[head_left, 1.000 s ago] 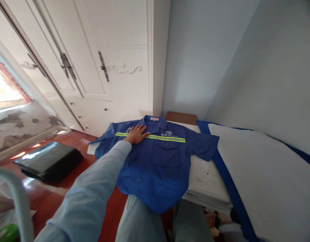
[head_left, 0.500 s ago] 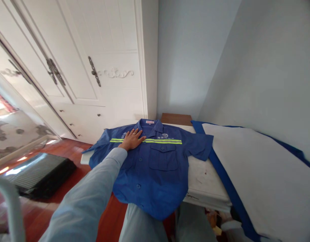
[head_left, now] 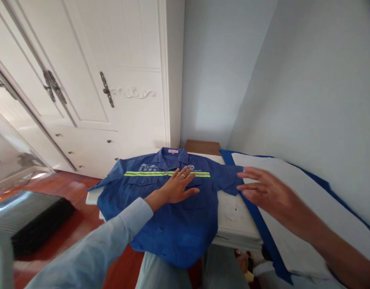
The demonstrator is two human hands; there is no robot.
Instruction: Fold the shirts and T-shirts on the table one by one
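A blue short-sleeved work shirt [head_left: 185,237] lies front up across a white table, its collar at the far side and its hem hanging over the near edge. Logos and a yellow-green reflective stripe run over its chest. My left hand [head_left: 179,186] rests on the chest near the pocket on the right, fingers spread. By the right sleeve [head_left: 229,176], my right hand [head_left: 264,188] is held with its fingers stretched out and slightly blurred. It holds nothing that I can see; whether it touches the sleeve, I cannot tell.
A white sheet [head_left: 293,208] with blue cloth under it lies to the right, along the wall. The white table [head_left: 241,222] abuts a white wardrobe [head_left: 136,48]. A brown wooden block [head_left: 203,147] stands behind the collar. On the red floor lies a black ribbed case [head_left: 37,216].
My left hand has slid right across the shirt's chest, from beside the collar to the pocket on the right. My right hand has come into view by the right sleeve.
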